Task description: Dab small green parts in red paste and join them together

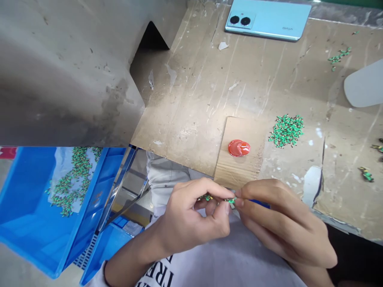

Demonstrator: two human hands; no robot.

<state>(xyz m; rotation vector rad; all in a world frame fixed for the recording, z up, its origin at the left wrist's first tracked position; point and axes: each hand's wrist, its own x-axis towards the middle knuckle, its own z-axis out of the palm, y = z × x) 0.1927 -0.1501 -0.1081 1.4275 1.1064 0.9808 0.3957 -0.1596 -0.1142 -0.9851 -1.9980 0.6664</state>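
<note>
My left hand (199, 215) pinches a small green part (229, 200) between thumb and index finger, just past the table's front edge. More of these green parts (206, 197) show inside the curl of its fingers. Thumb and index finger of my right hand (281, 219) are closed at the right end of the pinched part, so the two hands' fingertips nearly meet. Beyond them, a red glossy lump in a small round cap (238, 148) sits on a piece of cardboard (236, 169). To its right lies a loose heap of green parts (286, 130) with dark and pale ends.
A pale blue phone (269, 20) lies at the back. Smaller clusters of green parts (339, 56) lie at the right, near a white rounded object (365, 85). A metal housing (66, 71) stands on the left, above a blue bin (30, 215) holding many green parts.
</note>
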